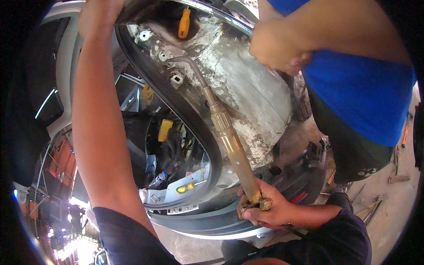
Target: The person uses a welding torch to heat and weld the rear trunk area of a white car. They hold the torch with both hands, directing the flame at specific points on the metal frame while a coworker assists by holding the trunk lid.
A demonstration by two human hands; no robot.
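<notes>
From far off, I look down through the head camera and see my right hand (271,207) around the bottom end of a brass gas torch (237,155), its fingers curled and the thumb near the little valve knobs (265,204); some of the fingers hide behind the metal. The torch leans up and to the left over a scuffed, bare car body panel (254,104), and its bent tip (193,66) sits near the holes in the brown part. I see no flame. My left hand (100,17) is up at the top edge, partly cut off, so I can't tell if its fingers are spread or pinching something. To do this well, I think I should hold the torch steady, point the tip at bare metal, and mind the black rubber seal (176,110) and the orange-handled screwdriver (184,24), as heat could likely hurt both. A co-worker in a blue shirt (360,95) has a curled hand (279,44) near the panel, so I would leave good room there. As for labels, pale marks (370,170) show on the co-worker's dark clothes, but they are too small to read, and I find no words on the torch that I can make out
</notes>
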